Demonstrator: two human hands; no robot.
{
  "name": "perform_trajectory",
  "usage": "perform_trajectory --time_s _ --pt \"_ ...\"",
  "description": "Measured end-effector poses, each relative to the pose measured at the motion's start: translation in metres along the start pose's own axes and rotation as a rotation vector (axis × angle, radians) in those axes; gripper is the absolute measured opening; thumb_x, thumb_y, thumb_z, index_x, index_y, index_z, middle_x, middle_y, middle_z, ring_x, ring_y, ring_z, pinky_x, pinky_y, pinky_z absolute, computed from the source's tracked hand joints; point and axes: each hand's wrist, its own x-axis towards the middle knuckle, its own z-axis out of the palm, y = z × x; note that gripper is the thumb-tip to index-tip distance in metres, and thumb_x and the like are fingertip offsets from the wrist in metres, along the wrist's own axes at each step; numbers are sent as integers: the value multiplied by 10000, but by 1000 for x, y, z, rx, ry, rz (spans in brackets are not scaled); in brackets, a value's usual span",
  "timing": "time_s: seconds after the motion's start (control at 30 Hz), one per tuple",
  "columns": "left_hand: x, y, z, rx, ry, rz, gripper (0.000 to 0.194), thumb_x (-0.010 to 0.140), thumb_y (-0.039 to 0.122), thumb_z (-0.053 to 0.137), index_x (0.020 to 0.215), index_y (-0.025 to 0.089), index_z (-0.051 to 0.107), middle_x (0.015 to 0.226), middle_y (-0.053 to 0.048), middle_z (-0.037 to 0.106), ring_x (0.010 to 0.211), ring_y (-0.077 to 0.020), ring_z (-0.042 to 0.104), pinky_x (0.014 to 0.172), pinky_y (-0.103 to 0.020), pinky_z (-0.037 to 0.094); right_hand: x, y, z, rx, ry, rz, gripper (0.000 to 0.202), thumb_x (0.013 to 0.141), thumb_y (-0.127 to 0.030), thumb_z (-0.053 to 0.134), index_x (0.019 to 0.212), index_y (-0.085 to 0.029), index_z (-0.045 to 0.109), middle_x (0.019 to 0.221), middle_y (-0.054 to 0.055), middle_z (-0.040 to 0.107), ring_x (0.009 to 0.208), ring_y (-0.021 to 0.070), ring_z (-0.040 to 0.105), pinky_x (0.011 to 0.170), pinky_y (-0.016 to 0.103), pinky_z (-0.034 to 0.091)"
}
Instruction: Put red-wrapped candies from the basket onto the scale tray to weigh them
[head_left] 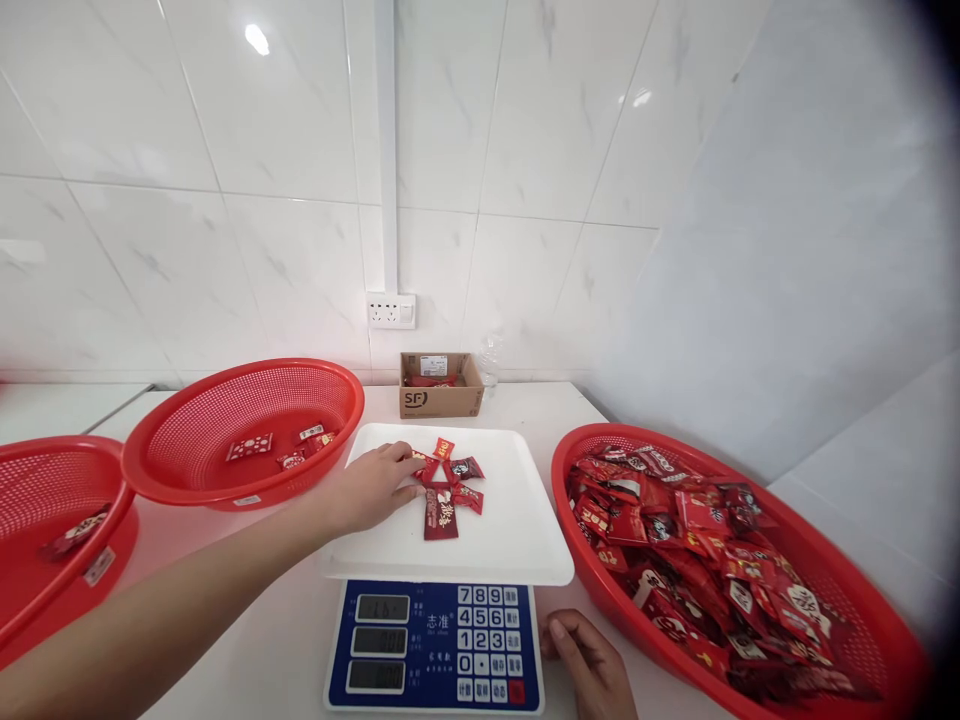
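Note:
My left hand (375,488) reaches over the white weighing tray (517,520), palm down. Its thumb and fingers are apart, with the fingertips touching a small red candy packet (427,468) at the left of a ring of packets. In that ring lie an orange-red packet (444,449), a dark red one (465,468), a small red one (469,498) and a larger flat maroon packet (441,514). My right hand (591,665) rests low beside the scale's keypad (489,640), fingers curled, with nothing visible in them.
At right stands a red basket (581,440) heaped with candy packets. Two more red baskets, one behind (172,480) and one at the far left (112,545), hold a few packets. A small cardboard box (442,402) sits by the tiled wall, below a socket (391,311).

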Motion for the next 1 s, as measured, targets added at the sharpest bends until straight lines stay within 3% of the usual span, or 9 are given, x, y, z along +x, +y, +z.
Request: perform_trajectory --time_s 0.23,0.33,0.47,0.77,1.0 --pt "5 13 -3 78 22 20 397 905 459 417 1200 233 554 1165 -96 560 1091 -275 515 890 -401 431 0 -2 0 -4 -7 -9 393 729 -561 610 565 -207 569 553 -4 544 572 168 515 578 254 405" --pt "16 13 -2 12 29 74 503 905 484 405 1311 189 452 1341 -124 458 1261 -288 384 1009 -416 347 0 -1 1 -20 7 -17 403 728 -575 600 567 -207 571 546 1 542 568 176 516 573 264 410" --pt "30 13 0 -73 -74 131 659 887 585 351 1395 165 334 1463 -126 329 1377 -300 186 1094 -445 212 1 2 -1 -36 9 -17 406 725 -576 603 569 -203 573 547 -2 533 571 171 512 571 258 405" --pt "29 13 2 -89 -92 122 601 886 577 356 1320 173 455 1374 -141 440 1292 -301 355 1041 -423 305 2 5 -3 -46 -3 -19 403 729 -569 604 573 -199 579 548 -7 547 572 163 523 576 245 405" --pt "14 12 -3 -134 -59 75 625 898 554 356 1405 188 332 1456 -123 341 1364 -283 236 1086 -436 266 0 2 -2 -31 1 -17 405 726 -576 607 575 -201 584 555 -2 548 582 167 518 587 255 407"
